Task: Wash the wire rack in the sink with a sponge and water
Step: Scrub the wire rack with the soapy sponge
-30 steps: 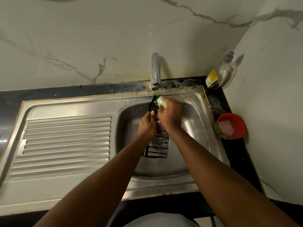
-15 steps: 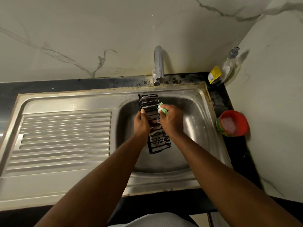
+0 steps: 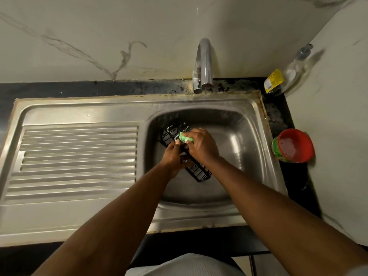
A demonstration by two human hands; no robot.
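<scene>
Right hand (image 3: pixel 201 146): fingers were curled round the green sponge (image 3: pixel 185 138), pressing it onto the rack's top edge towards the far end.
Left hand (image 3: pixel 173 156): was closed round the middle of the rack from the left, its fingertips just beside the sponge and the right hand.
Wire rack (image 3: pixel 172 130): black, long and narrow, it was held inside the basin, slanting from far left to near right. I could not tell whether its near end touched the basin floor.
Sink (image 3: pixel 199 214): stainless steel, with the basin on the right and a ribbed draining board (image 3: pixel 77 156) on the left.
Tap (image 3: pixel 204 62): chrome, it stood at the far edge with its spout bent towards the basin.
Worktop (image 3: pixel 79 87): dark, it ran round the sink, stained near the tap.
Bottle (image 3: pixel 286 76): clear with a yellow label, it leaned in the far right corner against the marbled wall (image 3: pixel 99 26).
Tub (image 3: pixel 294 145): red inside and green outside, it sat on the worktop just right of the sink, tilted, with something pinkish in it.
</scene>
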